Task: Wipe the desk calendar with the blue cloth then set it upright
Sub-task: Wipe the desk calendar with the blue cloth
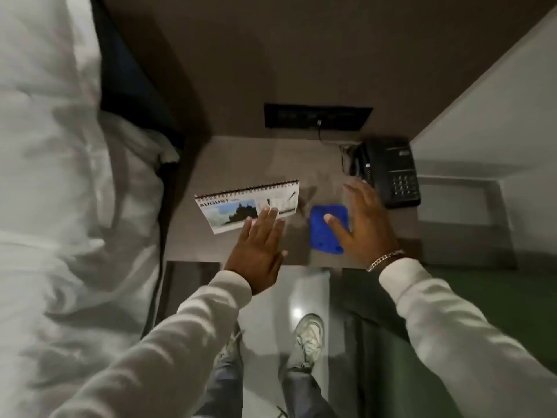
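A spiral-bound desk calendar (238, 206) showing August lies flat on the left part of the small brown table (241, 155). My left hand (257, 248) hovers open over its near right corner, fingertips overlapping the page. A folded blue cloth (322, 233) lies on the table to the right of the calendar. Above the cloth's right side my right hand (364, 224) is spread open, thumb over the cloth, holding nothing.
A black desk telephone (388, 171) sits at the table's back right with its cord trailing left. A dark wall panel (318, 116) is behind the table. White bedding (60, 191) fills the left. My shoes (307, 336) stand on the glossy floor below.
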A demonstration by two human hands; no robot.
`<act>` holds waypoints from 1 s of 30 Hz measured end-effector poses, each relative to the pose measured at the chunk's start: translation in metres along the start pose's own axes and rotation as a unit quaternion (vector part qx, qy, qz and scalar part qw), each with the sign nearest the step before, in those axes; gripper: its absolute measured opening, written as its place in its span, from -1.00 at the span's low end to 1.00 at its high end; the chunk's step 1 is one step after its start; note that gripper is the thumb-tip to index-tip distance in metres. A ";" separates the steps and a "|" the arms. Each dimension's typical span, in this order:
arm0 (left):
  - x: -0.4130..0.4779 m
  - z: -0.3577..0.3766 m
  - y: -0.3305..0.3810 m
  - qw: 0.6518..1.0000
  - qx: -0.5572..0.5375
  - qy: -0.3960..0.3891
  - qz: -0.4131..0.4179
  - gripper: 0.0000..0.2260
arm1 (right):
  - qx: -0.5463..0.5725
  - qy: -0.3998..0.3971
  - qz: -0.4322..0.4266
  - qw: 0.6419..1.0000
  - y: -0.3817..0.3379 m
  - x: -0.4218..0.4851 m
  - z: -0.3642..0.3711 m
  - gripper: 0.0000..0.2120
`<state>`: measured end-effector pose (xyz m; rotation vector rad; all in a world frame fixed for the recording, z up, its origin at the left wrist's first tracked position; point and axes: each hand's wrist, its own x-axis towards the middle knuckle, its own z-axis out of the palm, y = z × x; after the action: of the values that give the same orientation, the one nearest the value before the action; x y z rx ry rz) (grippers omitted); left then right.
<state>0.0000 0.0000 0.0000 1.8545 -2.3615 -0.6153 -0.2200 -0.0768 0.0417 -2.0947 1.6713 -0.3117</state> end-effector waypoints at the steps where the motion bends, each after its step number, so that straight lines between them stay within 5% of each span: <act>1: -0.001 0.024 -0.006 1.000 0.008 -0.008 0.007 -0.46 | -0.006 -0.021 0.002 1.000 0.009 -0.002 0.024 -0.39; 13: 0.024 0.178 -0.058 0.998 0.067 -0.013 -0.016 -0.31 | -0.190 -0.046 0.067 0.978 0.070 0.012 0.189 -0.24; 28: 0.014 0.141 -0.063 0.998 0.024 -0.050 0.013 -0.29 | -0.163 -0.093 0.131 0.974 0.048 0.015 0.174 -0.37; 30: 0.003 0.120 -0.071 0.998 0.013 -0.041 0.036 -0.30 | -0.117 -0.050 0.119 0.985 0.031 0.005 0.167 -0.44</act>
<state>0.0283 0.0149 -0.1360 1.7778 -2.4872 -0.6681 -0.1729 -0.0539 -0.1197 -2.0015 1.9525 0.0681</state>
